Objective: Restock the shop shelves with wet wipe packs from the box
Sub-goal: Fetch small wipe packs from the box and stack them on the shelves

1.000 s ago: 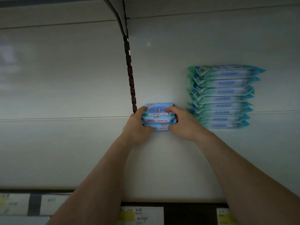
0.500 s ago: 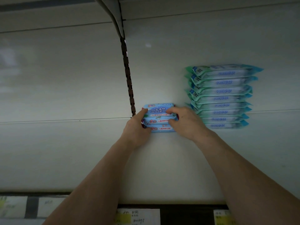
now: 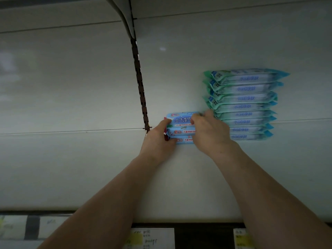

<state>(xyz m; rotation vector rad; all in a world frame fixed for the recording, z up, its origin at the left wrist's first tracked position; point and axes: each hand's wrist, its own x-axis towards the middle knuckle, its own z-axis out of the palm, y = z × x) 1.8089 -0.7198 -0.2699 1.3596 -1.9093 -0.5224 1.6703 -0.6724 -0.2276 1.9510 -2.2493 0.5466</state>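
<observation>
Both hands grip a small stack of blue wipe packs (image 3: 181, 129) standing on the white shelf (image 3: 71, 168). The left hand (image 3: 158, 141) clamps the stack's left end, thumb on the top pack. The right hand (image 3: 210, 134) curls over the right end, thumb on the front face. Since a second ago the stack has slid right, away from the brown slotted strip (image 3: 142, 97), and now sits just beside the tall pile of teal packs (image 3: 244, 105). The right fingers now reach that pile's left edge. Price labels (image 3: 150, 238) line the shelf front.
</observation>
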